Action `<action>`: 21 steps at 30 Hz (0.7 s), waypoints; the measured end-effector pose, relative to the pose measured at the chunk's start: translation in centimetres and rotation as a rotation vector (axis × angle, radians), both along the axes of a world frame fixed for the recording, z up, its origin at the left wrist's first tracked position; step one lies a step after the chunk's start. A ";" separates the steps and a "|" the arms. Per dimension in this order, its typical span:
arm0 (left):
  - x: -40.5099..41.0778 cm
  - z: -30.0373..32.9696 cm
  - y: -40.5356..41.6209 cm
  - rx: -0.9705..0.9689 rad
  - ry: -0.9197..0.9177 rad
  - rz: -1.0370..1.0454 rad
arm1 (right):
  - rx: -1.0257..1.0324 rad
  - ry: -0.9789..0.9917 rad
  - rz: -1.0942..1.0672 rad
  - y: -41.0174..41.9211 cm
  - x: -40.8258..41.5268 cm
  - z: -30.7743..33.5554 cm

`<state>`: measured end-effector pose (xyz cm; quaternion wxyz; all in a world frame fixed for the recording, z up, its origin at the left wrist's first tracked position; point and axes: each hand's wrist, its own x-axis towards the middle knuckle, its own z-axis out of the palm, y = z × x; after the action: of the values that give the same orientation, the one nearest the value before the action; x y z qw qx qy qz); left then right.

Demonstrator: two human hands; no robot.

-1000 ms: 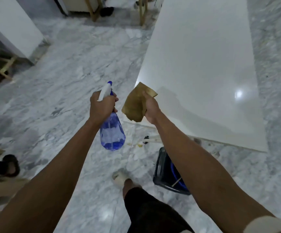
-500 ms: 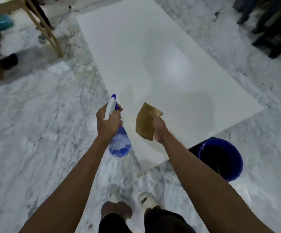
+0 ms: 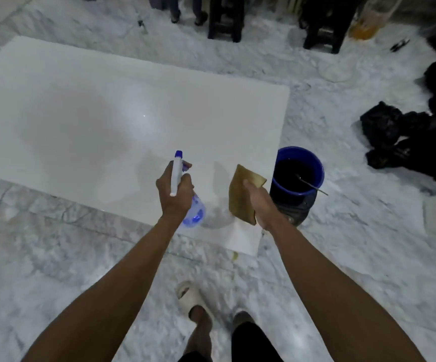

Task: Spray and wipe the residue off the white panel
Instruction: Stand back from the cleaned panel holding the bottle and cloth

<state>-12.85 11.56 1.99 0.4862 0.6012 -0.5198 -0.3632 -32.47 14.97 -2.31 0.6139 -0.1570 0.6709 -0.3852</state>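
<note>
Left hand (image 3: 176, 195) wrapped tight around the spray bottle (image 3: 192, 212) — nozzle aimed forward over the white panel (image 3: 107, 126), which lies flat on the marble floor (image 3: 42, 257). Right hand (image 3: 260, 205) pinches a tan cloth (image 3: 243, 194), hanging above the panel's near corner. Blue bucket (image 3: 299, 176) stands just beside that edge — both grips full, neither touching the panel.

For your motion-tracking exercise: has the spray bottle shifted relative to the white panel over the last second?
Yes. The spray bottle went from beside the white panel's corner to above its near edge.
</note>
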 end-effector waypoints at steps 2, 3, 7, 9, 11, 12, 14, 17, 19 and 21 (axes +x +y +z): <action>0.4 -0.8 -0.2 0.000 -0.011 -0.059 | -0.037 0.067 -0.060 0.9 0.2 0.7; 0.5 -1.0 -0.2 -0.001 -0.012 -0.082 | -0.059 0.103 -0.092 1.3 0.2 1.1; 0.6 -1.7 -0.6 -0.005 -0.034 -0.178 | -0.226 0.318 -0.103 2.0 0.7 1.9; 0.6 -2.0 -0.9 0.000 -0.032 -0.219 | -0.398 0.453 -0.048 2.2 1.5 1.4; 0.7 -2.5 -1.4 -0.023 -0.029 -0.242 | -0.508 0.589 -0.031 1.9 2.4 0.3; 0.9 -2.8 -1.7 -0.046 -0.039 -0.256 | -0.514 0.666 -0.049 1.6 2.9 -0.2; 1.5 -3.9 -2.8 -0.075 -0.045 -0.284 | -0.421 0.966 -0.092 1.3 3.9 -1.4; 2.6 -5.3 -4.4 -0.102 -0.055 -0.308 | -0.335 1.381 0.060 1.2 6.5 -3.4; 3.3 -5.9 -5.3 -0.121 -0.043 -0.324 | -0.301 1.444 0.281 1.2 8.8 -6.2; 4.0 -6.3 -6.0 -0.161 -0.037 -0.350 | -0.211 1.391 0.515 1.8 10.9 -9.7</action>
<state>-8.89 5.55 -4.29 0.4525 0.4672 -0.6527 -0.3885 -21.62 16.76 -12.03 0.1005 -0.5743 0.8058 -0.1036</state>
